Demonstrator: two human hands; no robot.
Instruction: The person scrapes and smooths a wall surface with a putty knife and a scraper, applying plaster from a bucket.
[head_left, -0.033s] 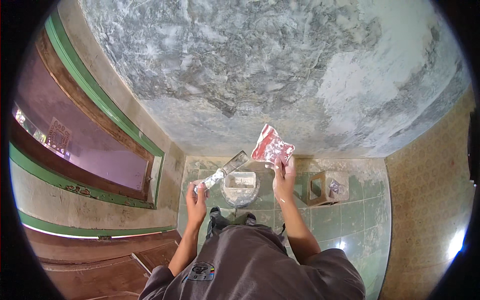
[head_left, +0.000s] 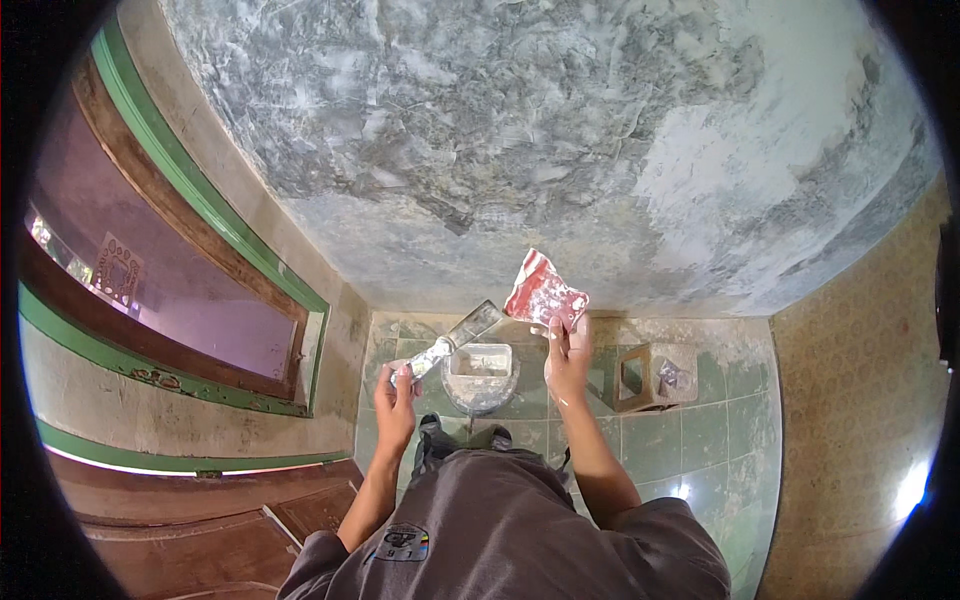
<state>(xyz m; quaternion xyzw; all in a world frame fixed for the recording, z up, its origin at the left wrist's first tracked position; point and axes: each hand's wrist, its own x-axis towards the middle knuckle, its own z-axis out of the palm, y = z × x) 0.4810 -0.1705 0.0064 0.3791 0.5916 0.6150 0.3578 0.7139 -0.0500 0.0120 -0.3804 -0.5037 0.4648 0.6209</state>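
Observation:
My left hand [head_left: 398, 392] is closed around the handle of a putty knife [head_left: 452, 340], which is smeared with white. Its grey blade points up and to the right, toward the other hand. In my right hand [head_left: 567, 362] is a flat, flared red-and-white piece [head_left: 546, 292], pinched at its lower edge and spattered with white paste. A small gap separates the blade's tip from the red piece. Below and between the hands, a white rectangular tub [head_left: 481, 361] with pale paste inside rests on a round, stained support [head_left: 480, 397].
A patchy grey plastered wall [head_left: 480, 140] rises in front of me. To the right, a wooden box-like stool [head_left: 632, 378] stands on green floor tiles [head_left: 655, 445], with a crumpled clear wrapper [head_left: 672, 374] on top. A green-framed window [head_left: 316, 350] lies left; a patterned wall [head_left: 860, 390] stands right.

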